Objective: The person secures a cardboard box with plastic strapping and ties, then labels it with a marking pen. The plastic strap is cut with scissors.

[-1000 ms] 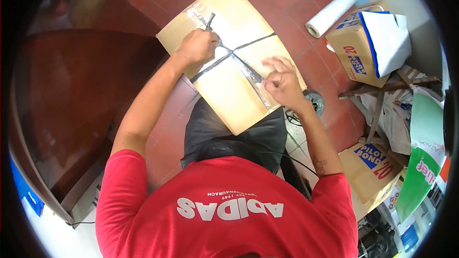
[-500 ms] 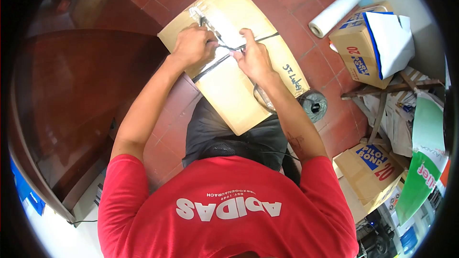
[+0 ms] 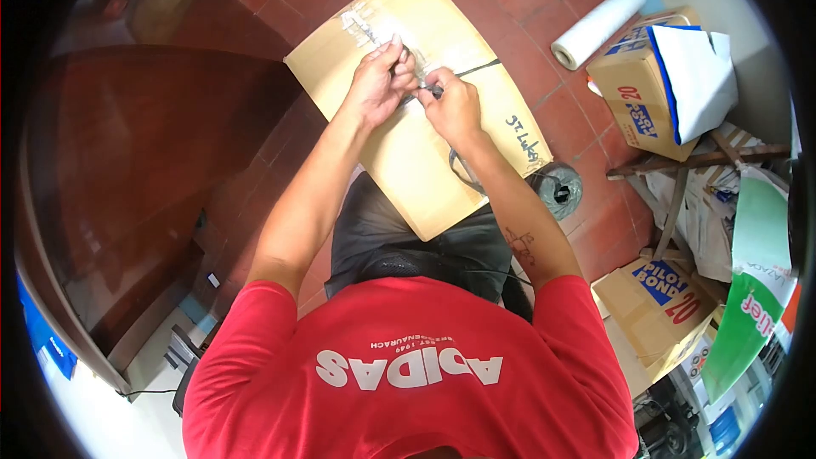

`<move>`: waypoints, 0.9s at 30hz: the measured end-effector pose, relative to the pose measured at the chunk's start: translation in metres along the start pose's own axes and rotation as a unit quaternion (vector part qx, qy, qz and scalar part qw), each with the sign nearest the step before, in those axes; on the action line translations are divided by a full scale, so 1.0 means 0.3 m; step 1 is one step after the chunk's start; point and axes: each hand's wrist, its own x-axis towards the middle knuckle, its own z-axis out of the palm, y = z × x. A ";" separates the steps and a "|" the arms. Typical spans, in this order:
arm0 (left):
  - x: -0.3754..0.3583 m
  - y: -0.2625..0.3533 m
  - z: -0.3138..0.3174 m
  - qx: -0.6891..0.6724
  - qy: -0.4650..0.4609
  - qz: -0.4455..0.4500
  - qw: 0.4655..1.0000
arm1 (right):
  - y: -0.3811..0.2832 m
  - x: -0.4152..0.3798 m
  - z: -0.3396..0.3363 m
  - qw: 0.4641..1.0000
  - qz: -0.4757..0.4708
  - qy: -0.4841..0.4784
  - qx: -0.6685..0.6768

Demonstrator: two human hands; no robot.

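Note:
A cardboard box (image 3: 416,166) with handwriting on its top lies in front of me at a slant. Black plastic twine (image 3: 480,66) runs across it, and clear tape shines along the middle. My left hand (image 3: 382,83) is over the box, palm turned partly up and fingers curled on the twine. Right beside it, my right hand (image 3: 452,109) is closed on the twine at the box's middle; its fingertips are partly hidden. A loop of twine hangs by my right forearm, near a dark twine roll (image 3: 557,191) at the box's right corner.
A dark wooden cabinet (image 3: 153,178) stands close on the left. To the right are a roll of clear wrap (image 3: 597,25), a carton (image 3: 633,98), a wooden frame (image 3: 680,195) and another carton (image 3: 659,297). Red tiles (image 3: 518,0) cover the floor.
My left hand has turned palm up and shifted right and slightly down, nearer my right hand. My right hand has stayed near the box's middle, its raised index finger now curled in.

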 end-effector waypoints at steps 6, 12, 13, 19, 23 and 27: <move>0.005 0.024 0.124 0.699 -0.040 0.154 0.697 | 0.066 -0.028 -0.049 0.971 -0.214 0.103 -0.012; 0.035 0.173 0.112 0.857 -0.158 -0.032 0.490 | 0.061 -0.015 -0.077 0.965 -0.252 0.036 -0.061; 0.037 0.174 0.116 0.847 -0.177 -0.037 0.499 | 0.062 -0.009 -0.079 0.966 -0.250 0.036 -0.061; 0.066 0.183 0.105 0.836 -0.222 -0.001 0.502 | 0.042 0.009 -0.094 0.969 -0.247 0.006 -0.015; 0.083 0.198 0.061 0.850 -0.224 0.029 0.477 | 0.019 0.007 -0.082 0.977 -0.212 -0.003 -0.019; 0.097 0.111 -0.068 0.851 -0.170 0.030 0.496 | 0.068 0.005 -0.044 0.992 -0.102 -0.047 -0.060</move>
